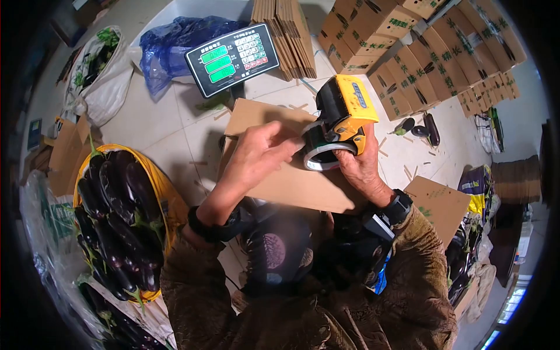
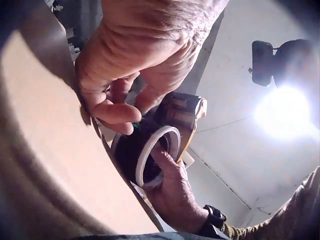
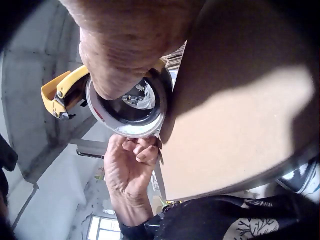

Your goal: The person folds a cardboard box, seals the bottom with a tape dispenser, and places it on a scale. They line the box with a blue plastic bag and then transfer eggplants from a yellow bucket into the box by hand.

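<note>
A yellow and black tape dispenser with a wide tape roll is held by the right hand, whose thumb reaches into the roll's core. The left hand is beside the roll, over a cardboard box. In the left wrist view the left hand's fingers are curled, their tips together near the roll; whether they pinch the tape's end is hard to tell. The right wrist view shows the roll close to the edge of the box.
A yellow-rimmed sack of eggplants stands at the left. Behind the box are a scale display, a blue plastic bag and flattened cardboard. Printed cartons are stacked at the back right; several eggplants lie on the floor.
</note>
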Tool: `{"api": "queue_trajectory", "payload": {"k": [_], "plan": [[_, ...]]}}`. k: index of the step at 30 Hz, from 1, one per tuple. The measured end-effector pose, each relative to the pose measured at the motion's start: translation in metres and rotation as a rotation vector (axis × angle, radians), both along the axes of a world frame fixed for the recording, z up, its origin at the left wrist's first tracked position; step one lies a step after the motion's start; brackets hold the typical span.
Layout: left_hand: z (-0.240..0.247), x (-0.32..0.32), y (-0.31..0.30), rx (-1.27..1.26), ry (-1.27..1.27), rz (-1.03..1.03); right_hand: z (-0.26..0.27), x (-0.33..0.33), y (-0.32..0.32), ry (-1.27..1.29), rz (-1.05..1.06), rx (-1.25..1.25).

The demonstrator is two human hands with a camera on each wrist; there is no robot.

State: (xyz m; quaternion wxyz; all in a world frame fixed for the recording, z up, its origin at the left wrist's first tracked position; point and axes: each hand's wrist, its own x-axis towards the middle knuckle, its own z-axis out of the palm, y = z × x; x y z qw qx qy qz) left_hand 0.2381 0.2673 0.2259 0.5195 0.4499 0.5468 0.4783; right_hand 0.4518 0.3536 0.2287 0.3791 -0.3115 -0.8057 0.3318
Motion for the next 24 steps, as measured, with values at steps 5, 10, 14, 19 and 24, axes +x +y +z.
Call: {"api": "queue_trajectory", "payload": {"k": [5, 10, 14, 19, 24], "plan": [[-0.014, 0.002, 0.008, 0.100, 0.364, 0.069, 0.001, -0.002, 0.000, -0.021, -0.014, 0.038], [-0.006, 0.002, 0.008, 0.274, 0.571, 0.133, -0.004, -0.004, 0.004, 0.023, -0.035, 0.005], [0.000, -0.002, 0.006, 0.190, 0.285, 0.032, 0.010, -0.011, -0.002, -0.104, -0.025, 0.152], [-0.008, -0.008, 0.007, 0.264, 0.106, 0.093, 0.007, -0.014, 0.002, -0.159, -0.106, 0.174], [-0.013, -0.011, 0.003, 0.277, 0.068, -0.022, 0.012, -0.017, -0.002, -0.184, -0.134, 0.164]]}}
